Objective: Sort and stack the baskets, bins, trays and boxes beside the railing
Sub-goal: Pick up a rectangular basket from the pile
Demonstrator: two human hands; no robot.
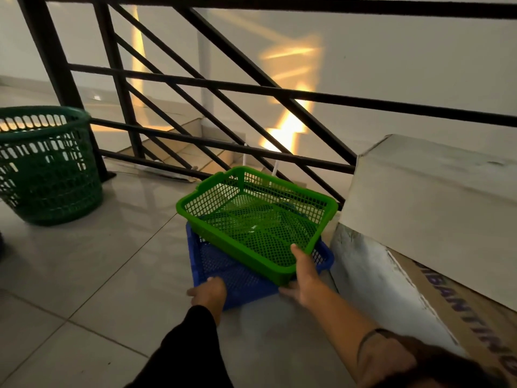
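Both arms reach forward over the tiled floor [98, 261] beside the black railing [251, 88]. Right hand [303, 278] grips the tilted green mesh tray [251, 219] by its near rim; left hand [208, 292] holds the blue mesh basket [223, 270] beneath it.

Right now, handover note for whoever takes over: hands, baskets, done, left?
Right hand grips the near rim of the green tray, tilted, partly over the blue tray.
Left hand holds the blue tray's near edge on the floor.
Done: green tray brought over blue, not yet nested.
Left: seat it; the round green basket by the railing and the boxes on the right look unsorted.
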